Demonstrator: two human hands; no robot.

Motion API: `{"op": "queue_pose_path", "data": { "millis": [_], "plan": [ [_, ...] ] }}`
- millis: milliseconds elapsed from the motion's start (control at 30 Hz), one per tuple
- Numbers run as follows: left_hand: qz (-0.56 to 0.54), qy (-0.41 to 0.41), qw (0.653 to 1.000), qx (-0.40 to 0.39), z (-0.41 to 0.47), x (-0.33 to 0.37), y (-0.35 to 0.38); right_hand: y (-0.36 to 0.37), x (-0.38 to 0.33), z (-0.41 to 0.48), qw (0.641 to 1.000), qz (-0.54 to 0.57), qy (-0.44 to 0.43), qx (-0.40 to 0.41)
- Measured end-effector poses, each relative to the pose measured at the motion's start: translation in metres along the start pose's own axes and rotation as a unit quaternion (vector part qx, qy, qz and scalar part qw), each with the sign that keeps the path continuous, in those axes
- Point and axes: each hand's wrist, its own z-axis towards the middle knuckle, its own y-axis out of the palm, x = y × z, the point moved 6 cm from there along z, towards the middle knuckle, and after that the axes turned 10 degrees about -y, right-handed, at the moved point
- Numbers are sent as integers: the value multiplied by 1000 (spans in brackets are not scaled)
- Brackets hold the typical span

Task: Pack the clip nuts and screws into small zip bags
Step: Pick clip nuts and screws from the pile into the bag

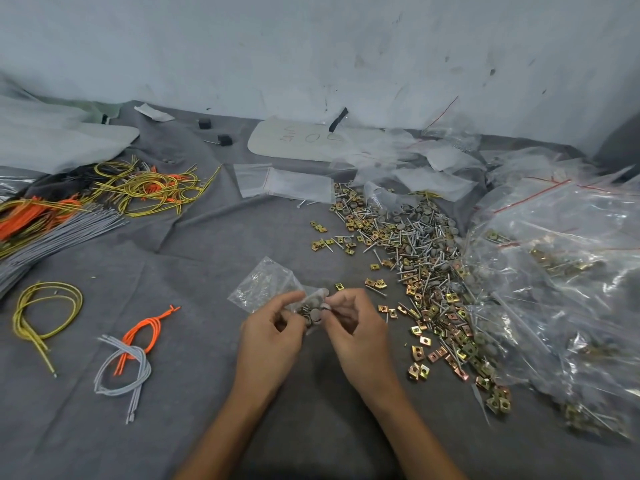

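Two hands at lower centre, left hand (268, 336) and right hand (360, 329) pinching a small zip bag (266, 284) holding round grey pieces, loose clip nuts and screws (412, 258) heaped at right on grey cloth (207, 341), coloured cords (138, 187) upper left

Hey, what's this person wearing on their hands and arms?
Nothing shows. The left hand and right hand are bare, with no gloves or rings visible, and both forearms are uncovered down to the frame's bottom edge: no sleeves, watch or bracelet.
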Motion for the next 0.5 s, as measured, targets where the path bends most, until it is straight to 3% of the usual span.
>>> {"op": "queue_pose_path", "data": {
  "millis": [233, 367, 500],
  "plan": [
    [0, 4, 1000, -9, -1, -1, 0, 6, -4, -2, 998, -39, -36, -39],
    [2, 1, 1000, 2, 0, -3, -1, -6, -6, -1, 998, -48, -18, 28],
    [9, 2, 1000, 14, 0, -3, -2, -25, -13, -3, 973, -209, -12, 98]
  ]
}}
